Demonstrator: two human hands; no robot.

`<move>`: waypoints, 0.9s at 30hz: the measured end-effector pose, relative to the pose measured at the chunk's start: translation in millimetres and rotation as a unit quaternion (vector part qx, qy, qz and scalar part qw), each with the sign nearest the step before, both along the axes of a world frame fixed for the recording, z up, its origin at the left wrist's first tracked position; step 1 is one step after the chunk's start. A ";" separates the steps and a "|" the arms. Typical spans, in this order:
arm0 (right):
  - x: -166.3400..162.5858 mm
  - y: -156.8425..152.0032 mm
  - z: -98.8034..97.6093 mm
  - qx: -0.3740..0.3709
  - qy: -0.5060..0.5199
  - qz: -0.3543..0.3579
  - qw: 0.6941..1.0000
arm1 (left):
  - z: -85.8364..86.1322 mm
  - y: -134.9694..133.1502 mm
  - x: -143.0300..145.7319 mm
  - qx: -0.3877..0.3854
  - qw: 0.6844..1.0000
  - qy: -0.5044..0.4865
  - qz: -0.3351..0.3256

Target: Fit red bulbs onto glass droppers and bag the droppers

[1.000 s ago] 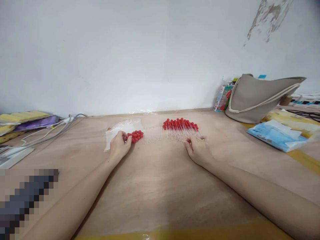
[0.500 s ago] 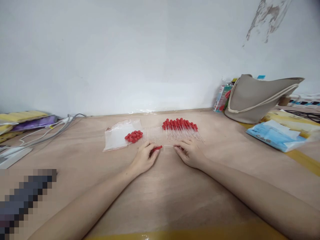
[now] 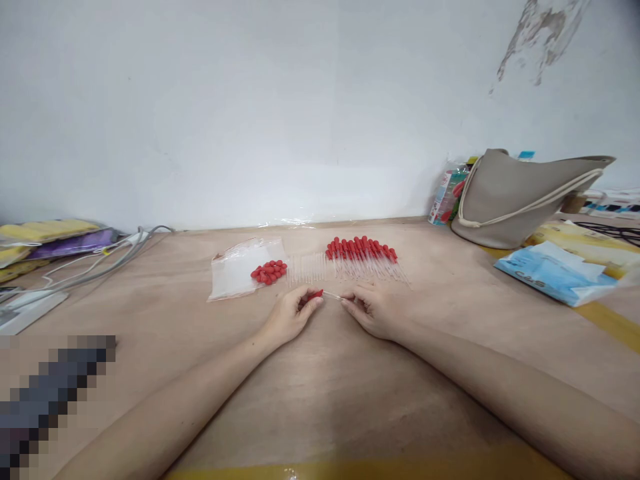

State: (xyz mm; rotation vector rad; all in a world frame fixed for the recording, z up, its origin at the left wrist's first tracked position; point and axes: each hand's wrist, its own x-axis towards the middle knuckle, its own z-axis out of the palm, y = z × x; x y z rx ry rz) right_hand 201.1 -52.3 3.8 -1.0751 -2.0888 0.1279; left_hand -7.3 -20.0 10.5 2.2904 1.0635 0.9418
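My left hand (image 3: pixel 296 312) pinches a red rubber dropper bulb (image 3: pixel 317 294), its open end pointing right. A thin clear dropper tube (image 3: pixel 332 295) is pinched in my right hand (image 3: pixel 370 309), and its left end meets the mouth of the bulb. How deep the tube sits inside cannot be made out. Beyond my left hand, a pile of loose red bulbs (image 3: pixel 269 272) lies on the edge of a clear plastic bag (image 3: pixel 233 273). Bare clear tubes (image 3: pixel 307 268) lie in a row beside it. Past my right hand are several droppers with red bulbs fitted (image 3: pixel 361 249).
A grey bag (image 3: pixel 520 193) and a bottle (image 3: pixel 445 197) stand at the back right, with a blue tissue pack (image 3: pixel 555 273) in front. Cables (image 3: pixel 115 257) and yellow and purple packages (image 3: pixel 55 240) lie on the left. A pale wall (image 3: pixel 250 120) rises behind the table.
The gap between tube and bulb has closed; the tube's tip now meets the bulb. My right hand has shifted slightly left, and the tube tilts a little.
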 end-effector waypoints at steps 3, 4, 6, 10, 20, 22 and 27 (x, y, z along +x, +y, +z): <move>-0.9 1.0 -2.2 -0.010 0.020 -0.005 1.000 | -1.0 0.4 0.2 -0.012 1.000 -0.015 0.002; -0.9 1.3 -2.8 -0.011 0.025 -0.010 1.000 | -0.9 0.3 0.2 -0.015 1.000 -0.018 0.001; -0.7 1.5 -2.9 -0.011 0.023 -0.016 1.000 | -0.5 0.0 0.1 -0.017 1.000 -0.020 0.000; 0.1 0.2 0.2 -0.006 -0.002 -0.003 1.000 | -0.1 -0.4 -0.6 -0.004 1.000 -0.023 -0.002; 7.7 3.7 3.6 -0.027 -0.051 0.034 0.998 | 4.7 -5.4 -4.0 0.021 0.997 0.010 -0.078; 8.3 2.7 3.9 -0.021 -0.067 0.027 0.997 | 5.9 -7.0 -4.3 0.026 0.995 0.023 -0.095; 5.9 -1.5 4.9 0.030 -0.121 -0.014 0.992 | 5.4 -8.5 -4.1 0.038 0.994 0.062 -0.081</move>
